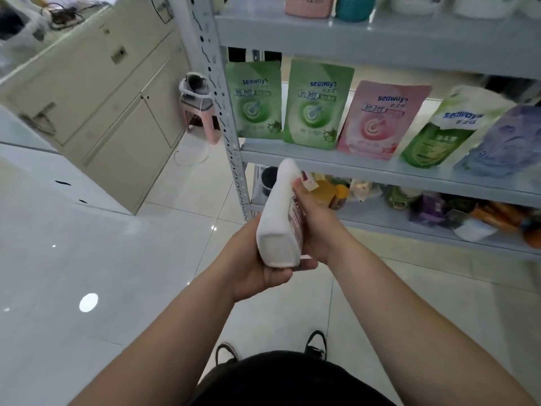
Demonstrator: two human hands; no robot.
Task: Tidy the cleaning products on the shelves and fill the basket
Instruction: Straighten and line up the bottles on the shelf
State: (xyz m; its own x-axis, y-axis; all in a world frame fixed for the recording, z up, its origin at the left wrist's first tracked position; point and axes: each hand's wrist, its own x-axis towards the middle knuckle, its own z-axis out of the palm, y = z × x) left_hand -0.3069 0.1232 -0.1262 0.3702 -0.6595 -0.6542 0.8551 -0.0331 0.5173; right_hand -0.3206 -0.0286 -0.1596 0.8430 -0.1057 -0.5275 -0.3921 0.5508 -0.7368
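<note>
Head view | left hand (257, 262) and right hand (317, 227) both clasp a white bottle (281, 218) before the shelves (351, 164) | refill pouches (316, 105) stand lined up | basket unseen; task seemingly midway

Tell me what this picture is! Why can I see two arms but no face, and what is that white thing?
The camera is worn on a person's head and looks down, so you see what they see: their own arms, dark clothes and shoes below. There is only this one picture and no machine. Both hands hold a white bottle in front of a grey metal shelf. The left hand cups its flat bottom, and the right hand wraps its side, where there is a reddish label. On the middle shelf stand soft refill pouches: two green pouches, a pink pouch and two more leaning to the right. The shelf below holds mixed packets, too blurry to name. I see no basket here.
</note>
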